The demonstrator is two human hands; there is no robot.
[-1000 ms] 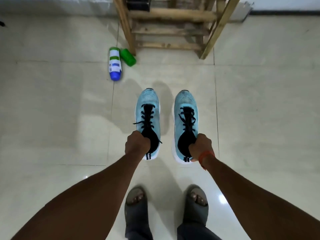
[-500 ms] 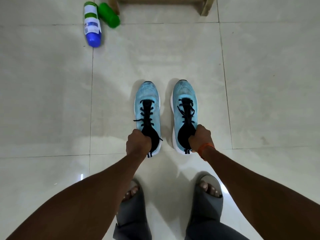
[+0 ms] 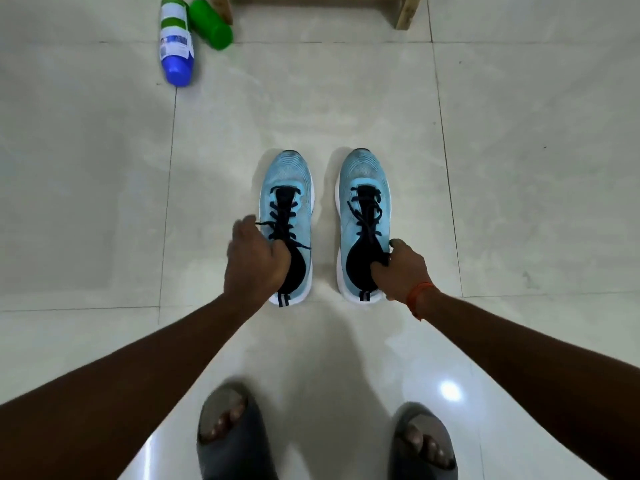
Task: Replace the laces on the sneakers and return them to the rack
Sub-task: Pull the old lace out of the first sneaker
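on the pale glossy tiled floor (image 3: 104, 202), well short of the wooden rack (image 3: 405, 12) at its far edge, two black-laced light-blue knit sneakers (image 3: 287, 174) stand side by side. the left hand (image 3: 254, 261) and right hand (image 3: 401, 271) each have a grip curled round one heel collar, probably steadying them for unlacing.

Left sneaker (image 3: 290, 174) and right sneaker (image 3: 363, 171), light blue with black laces (image 3: 281, 216), stand side by side

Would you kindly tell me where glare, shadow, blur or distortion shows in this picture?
Head view, glare: a bright spot on the floor by the right slipper. Head view, shadow: the left sneaker and right sneaker each throw a soft one leftward. Head view, blur: the left hand is slightly smeared, the laces sharp. Head view, distortion: tile joints bow.
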